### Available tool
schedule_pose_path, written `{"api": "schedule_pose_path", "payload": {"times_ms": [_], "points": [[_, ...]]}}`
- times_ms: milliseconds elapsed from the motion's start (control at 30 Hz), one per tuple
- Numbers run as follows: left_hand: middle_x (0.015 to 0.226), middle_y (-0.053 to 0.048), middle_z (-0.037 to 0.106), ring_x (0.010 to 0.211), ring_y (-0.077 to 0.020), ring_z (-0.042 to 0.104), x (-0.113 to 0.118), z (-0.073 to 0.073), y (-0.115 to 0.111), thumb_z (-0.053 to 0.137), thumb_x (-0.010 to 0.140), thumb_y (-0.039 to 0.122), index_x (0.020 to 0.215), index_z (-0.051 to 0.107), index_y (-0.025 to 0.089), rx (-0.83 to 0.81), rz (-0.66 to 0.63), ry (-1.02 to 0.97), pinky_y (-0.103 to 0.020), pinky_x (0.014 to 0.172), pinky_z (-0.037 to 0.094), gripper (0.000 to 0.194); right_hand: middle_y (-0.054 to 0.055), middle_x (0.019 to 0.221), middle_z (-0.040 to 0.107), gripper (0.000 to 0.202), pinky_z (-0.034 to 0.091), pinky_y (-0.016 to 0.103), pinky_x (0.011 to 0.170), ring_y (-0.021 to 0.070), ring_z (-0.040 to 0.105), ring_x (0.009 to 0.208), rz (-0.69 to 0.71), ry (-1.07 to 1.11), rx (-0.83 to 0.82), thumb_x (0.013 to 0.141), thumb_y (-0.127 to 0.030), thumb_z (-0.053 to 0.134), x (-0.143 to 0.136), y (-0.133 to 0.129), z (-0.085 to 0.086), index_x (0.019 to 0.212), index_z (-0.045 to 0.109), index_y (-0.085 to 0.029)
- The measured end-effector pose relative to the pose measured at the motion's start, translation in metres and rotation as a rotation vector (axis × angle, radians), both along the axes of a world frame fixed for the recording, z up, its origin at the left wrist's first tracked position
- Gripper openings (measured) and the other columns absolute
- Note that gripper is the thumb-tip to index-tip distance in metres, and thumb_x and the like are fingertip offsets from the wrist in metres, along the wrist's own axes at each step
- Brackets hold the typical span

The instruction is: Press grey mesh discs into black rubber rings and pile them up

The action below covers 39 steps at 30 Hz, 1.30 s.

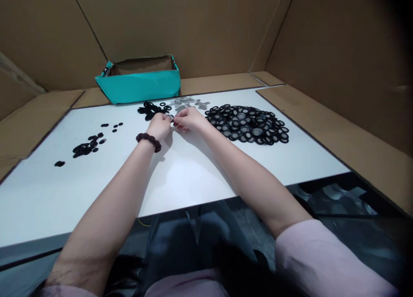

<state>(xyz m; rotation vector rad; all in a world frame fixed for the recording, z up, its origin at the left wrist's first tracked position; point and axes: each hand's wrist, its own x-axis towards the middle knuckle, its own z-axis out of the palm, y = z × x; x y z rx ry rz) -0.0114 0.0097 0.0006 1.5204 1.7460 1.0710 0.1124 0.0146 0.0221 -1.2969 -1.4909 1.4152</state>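
Over the white table, my left hand (pixel 160 124) and my right hand (pixel 191 119) meet with closed, pinching fingers. Between their fingertips is a small round piece (pixel 171 117), greyish with a dark edge, mostly hidden by the fingers. Right behind my left hand lies a cluster of black rings (pixel 149 109). Thin translucent grey discs (pixel 184 102) are scattered just behind my right hand. To the right of my right hand spreads a large pile of black rings with grey centres (pixel 247 125).
Small black discs (pixel 85 148) lie loosely on the left of the white table (pixel 180 176). A turquoise open box (pixel 142 87) stands at the back edge. Tall cardboard walls (pixel 193 30) enclose the back and sides.
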Motion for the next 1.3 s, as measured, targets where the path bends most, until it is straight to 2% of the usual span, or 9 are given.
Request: {"api": "schedule_pose_path", "payload": {"times_ms": [133, 233, 400, 567, 700, 800, 933, 1133, 1300], "points": [[0.05, -0.003, 0.049, 0.056, -0.0178, 0.052, 0.003, 0.003, -0.002, 0.046, 0.08, 0.025, 0.053, 0.048, 0.02, -0.016, -0.016, -0.037, -0.032, 0.063, 0.045, 0.028, 0.0, 0.051, 0.058, 0.023, 0.044, 0.016, 0.047, 0.0059, 0.051, 0.045, -0.069, 0.069, 0.047, 0.075, -0.001, 0.06, -0.004, -0.001, 0.0, 0.055, 0.055, -0.013], [0.052, -0.004, 0.051, 0.056, -0.0179, 0.053, 0.005, 0.006, -0.005, 0.048, 0.08, 0.025, 0.055, 0.049, 0.019, -0.004, 0.0, -0.051, -0.033, 0.063, 0.046, 0.025, -0.001, 0.048, 0.055, 0.024, 0.043, 0.014, 0.047, 0.0051, 0.05, 0.044, -0.065, 0.125, 0.003, 0.075, -0.001, 0.06, -0.004, -0.001, 0.001, 0.056, 0.054, -0.013], [0.045, -0.001, 0.047, 0.054, -0.0186, 0.053, 0.004, 0.006, -0.004, 0.055, 0.073, 0.023, 0.055, 0.047, 0.021, -0.017, -0.006, -0.042, -0.033, 0.062, 0.046, 0.019, -0.002, 0.047, 0.053, 0.018, 0.045, 0.016, 0.05, 0.0063, 0.05, 0.046, -0.065, 0.108, 0.068, 0.076, -0.006, 0.061, -0.001, 0.001, -0.001, 0.061, 0.058, -0.013], [0.047, -0.002, 0.048, 0.056, -0.0198, 0.054, 0.005, 0.01, -0.006, 0.054, 0.072, 0.024, 0.056, 0.048, 0.021, 0.005, 0.012, -0.027, -0.034, 0.064, 0.046, 0.017, -0.003, 0.046, 0.05, 0.024, 0.046, 0.017, 0.054, 0.0055, 0.046, 0.045, -0.094, 0.088, 0.051, 0.08, -0.007, 0.058, -0.001, 0.003, 0.002, 0.057, 0.057, -0.013], [0.046, -0.002, 0.049, 0.058, -0.0201, 0.055, 0.004, 0.015, -0.008, 0.056, 0.07, 0.023, 0.056, 0.05, 0.02, 0.011, 0.004, -0.05, -0.034, 0.066, 0.045, 0.015, -0.004, 0.045, 0.05, 0.023, 0.047, 0.016, 0.054, 0.0053, 0.048, 0.045, -0.101, 0.107, 0.058, 0.079, -0.007, 0.06, -0.001, 0.003, 0.003, 0.058, 0.057, -0.014], [0.047, -0.002, 0.049, 0.059, -0.02, 0.055, 0.001, 0.016, -0.008, 0.054, 0.072, 0.023, 0.055, 0.049, 0.02, 0.029, 0.007, 0.011, -0.035, 0.067, 0.046, 0.018, -0.003, 0.046, 0.053, 0.019, 0.048, 0.017, 0.054, 0.0057, 0.05, 0.045, -0.083, 0.15, 0.082, 0.079, -0.005, 0.06, -0.002, 0.003, 0.0, 0.062, 0.058, -0.013], [0.056, -0.003, 0.052, 0.067, -0.0202, 0.056, 0.002, 0.014, -0.007, 0.049, 0.075, 0.019, 0.057, 0.045, 0.021, 0.093, 0.04, 0.083, -0.035, 0.073, 0.046, 0.018, -0.003, 0.047, 0.054, 0.017, 0.051, 0.017, 0.056, 0.0057, 0.054, 0.046, -0.074, 0.256, -0.003, 0.08, -0.002, 0.058, -0.007, 0.0, -0.002, 0.067, 0.055, -0.012], [0.071, -0.004, 0.056, 0.082, -0.0204, 0.057, 0.005, 0.009, -0.004, 0.047, 0.078, 0.021, 0.069, 0.042, 0.022, 0.184, 0.068, 0.006, -0.034, 0.08, 0.046, 0.01, -0.003, 0.053, 0.057, 0.018, 0.054, 0.016, 0.066, 0.0043, 0.058, 0.05, -0.106, 0.394, -0.147, 0.082, 0.0, 0.058, -0.007, -0.009, 0.008, 0.068, 0.053, -0.012], [0.073, -0.006, 0.057, 0.087, -0.0229, 0.057, 0.005, 0.015, -0.01, 0.048, 0.077, 0.02, 0.066, 0.04, 0.022, 0.16, 0.051, 0.121, -0.036, 0.082, 0.045, 0.014, -0.001, 0.054, 0.058, 0.017, 0.053, 0.018, 0.063, 0.0057, 0.057, 0.051, -0.059, 0.324, -0.087, 0.082, -0.005, 0.059, -0.003, -0.005, 0.007, 0.067, 0.056, -0.012]]}}
